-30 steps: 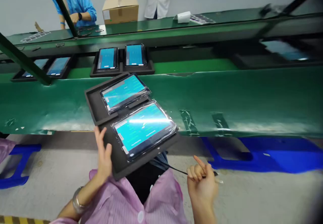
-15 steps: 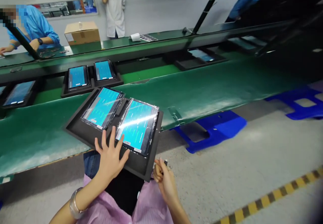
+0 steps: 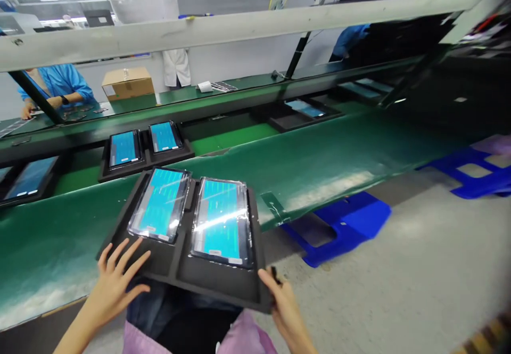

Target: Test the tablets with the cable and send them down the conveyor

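Note:
A black foam tray point(image 3: 163, 261) sits tilted over the workbench's near edge, above my lap. In its two recesses lie a left tablet point(image 3: 162, 203) and a right tablet point(image 3: 222, 221), both with lit blue screens and clear film. My left hand point(image 3: 115, 285) is open, its spread fingers reaching over the tray's near left corner; whether they press on it I cannot tell. At the near right corner my right hand point(image 3: 285, 303) grips the tray's edge, thumb on top. A small dark stick-like object point(image 3: 275, 275) pokes up from that hand.
Behind the bench point(image 3: 319, 151), a sunken green line point(image 3: 227, 137) carries more trays with tablets. A cardboard box point(image 3: 128, 83) and a co-worker in blue point(image 3: 69, 85) are beyond. A white rail point(image 3: 223, 21) crosses above. Blue stools point(image 3: 351, 223) stand at right.
My left hand has moved from beside the right tablet to the tray's near left corner. My right hand now holds the tray's right edge. The tray has turned squarer to me.

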`<state>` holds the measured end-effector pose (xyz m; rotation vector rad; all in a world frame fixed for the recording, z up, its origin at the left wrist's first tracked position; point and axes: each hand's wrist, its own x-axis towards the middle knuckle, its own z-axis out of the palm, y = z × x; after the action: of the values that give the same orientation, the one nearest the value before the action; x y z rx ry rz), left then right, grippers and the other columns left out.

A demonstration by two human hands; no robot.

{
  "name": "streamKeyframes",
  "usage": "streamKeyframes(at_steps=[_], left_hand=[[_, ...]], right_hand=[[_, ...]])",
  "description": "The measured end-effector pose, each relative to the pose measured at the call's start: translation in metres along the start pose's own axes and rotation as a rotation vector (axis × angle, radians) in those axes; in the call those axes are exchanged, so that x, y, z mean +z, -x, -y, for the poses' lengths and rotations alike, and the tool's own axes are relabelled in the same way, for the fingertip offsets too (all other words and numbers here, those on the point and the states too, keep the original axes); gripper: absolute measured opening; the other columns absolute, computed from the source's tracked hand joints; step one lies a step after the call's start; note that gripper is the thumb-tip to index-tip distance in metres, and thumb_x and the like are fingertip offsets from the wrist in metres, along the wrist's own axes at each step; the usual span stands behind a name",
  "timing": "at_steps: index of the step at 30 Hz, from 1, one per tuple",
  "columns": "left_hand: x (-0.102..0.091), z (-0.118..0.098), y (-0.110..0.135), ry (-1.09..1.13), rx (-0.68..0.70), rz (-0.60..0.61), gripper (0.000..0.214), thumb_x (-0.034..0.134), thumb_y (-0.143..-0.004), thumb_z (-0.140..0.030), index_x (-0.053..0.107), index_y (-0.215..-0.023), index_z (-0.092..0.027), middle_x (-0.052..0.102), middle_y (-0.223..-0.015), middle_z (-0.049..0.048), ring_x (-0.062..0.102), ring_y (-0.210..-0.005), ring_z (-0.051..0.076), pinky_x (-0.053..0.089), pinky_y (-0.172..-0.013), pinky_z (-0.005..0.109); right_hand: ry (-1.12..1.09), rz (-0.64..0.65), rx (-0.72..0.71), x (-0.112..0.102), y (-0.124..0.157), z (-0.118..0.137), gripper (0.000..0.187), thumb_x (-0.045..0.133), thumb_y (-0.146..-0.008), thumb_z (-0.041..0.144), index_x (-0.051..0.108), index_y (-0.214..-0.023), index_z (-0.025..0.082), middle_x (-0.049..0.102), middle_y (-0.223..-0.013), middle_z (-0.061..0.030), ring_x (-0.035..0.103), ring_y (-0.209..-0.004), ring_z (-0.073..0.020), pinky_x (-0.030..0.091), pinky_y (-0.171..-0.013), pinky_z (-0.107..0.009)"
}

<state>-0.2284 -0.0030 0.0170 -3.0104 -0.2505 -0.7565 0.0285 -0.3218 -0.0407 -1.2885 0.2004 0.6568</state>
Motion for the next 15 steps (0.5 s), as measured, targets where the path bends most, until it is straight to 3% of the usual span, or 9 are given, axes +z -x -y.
streamKeyframes(at_steps=[2, 4, 6, 9, 11, 15], left_hand=[[0.005, 0.004, -0.005, 0.054, 0.065, -0.066, 0.047, 0.059, -0.091, -0.061, 0.067, -0.119, -0.023, 0.064, -0.131, 0.0118, 0.05, -0.128, 0.034, 0.023, -0.116, 0.056], [0.017, -0.006, -0.019, 0.114, 0.214, -0.102, 0.033, 0.059, -0.095, -0.052, 0.067, -0.099, -0.02, 0.07, -0.11, 0.0085, 0.06, -0.107, 0.026, 0.034, -0.109, 0.049], [0.032, -0.023, -0.036, 0.15, 0.324, -0.098, 0.023, 0.059, -0.098, -0.036, 0.061, -0.084, -0.018, 0.067, -0.086, 0.0036, 0.06, -0.082, 0.019, 0.045, -0.092, 0.039], [0.055, -0.047, -0.067, 0.134, 0.336, -0.058, 0.018, 0.056, -0.099, -0.029, 0.057, -0.084, -0.018, 0.058, -0.072, 0.0006, 0.054, -0.065, 0.016, 0.046, -0.064, 0.03], [0.068, -0.058, -0.089, 0.149, 0.326, -0.048, 0.016, 0.053, -0.101, -0.031, 0.058, -0.093, -0.018, 0.058, -0.074, 0.0015, 0.055, -0.064, 0.016, 0.043, -0.057, 0.03], [0.095, -0.076, -0.131, 0.209, 0.377, -0.069, 0.015, 0.049, -0.101, -0.027, 0.056, -0.092, -0.018, 0.056, -0.073, 0.0016, 0.054, -0.062, 0.016, 0.04, -0.053, 0.03]], right_hand=[[-0.039, -0.052, -0.026, -0.011, -0.026, 0.024, 0.039, 0.092, -0.059, 0.042, 0.071, -0.08, 0.016, 0.071, -0.071, -0.0032, 0.065, -0.064, -0.0216, 0.052, -0.057, -0.028], [-0.076, -0.082, -0.043, -0.023, -0.053, 0.051, 0.042, 0.093, -0.056, 0.038, 0.072, -0.083, 0.013, 0.071, -0.069, -0.0048, 0.064, -0.06, -0.0214, 0.052, -0.053, -0.028], [-0.131, -0.137, -0.085, -0.034, -0.076, 0.076, 0.044, 0.094, -0.053, 0.039, 0.072, -0.082, 0.013, 0.064, -0.059, 0.0, 0.052, -0.044, -0.0136, 0.042, -0.039, -0.023], [-0.215, -0.21, -0.184, -0.045, -0.091, 0.099, 0.05, 0.092, -0.051, 0.048, 0.073, -0.081, 0.013, 0.034, -0.041, 0.0122, 0.023, -0.032, -0.0048, 0.023, -0.027, -0.017], [-0.248, -0.25, -0.24, -0.046, -0.09, 0.1, 0.051, 0.091, -0.052, 0.05, 0.074, -0.082, 0.012, 0.024, -0.042, 0.0145, 0.018, -0.033, -0.0042, 0.021, -0.026, -0.016], [-0.258, -0.333, -0.326, -0.03, -0.071, 0.071, 0.044, 0.09, -0.06, 0.046, 0.076, -0.087, 0.014, 0.024, -0.049, 0.0124, 0.021, -0.036, -0.0049, 0.025, -0.027, -0.015]])
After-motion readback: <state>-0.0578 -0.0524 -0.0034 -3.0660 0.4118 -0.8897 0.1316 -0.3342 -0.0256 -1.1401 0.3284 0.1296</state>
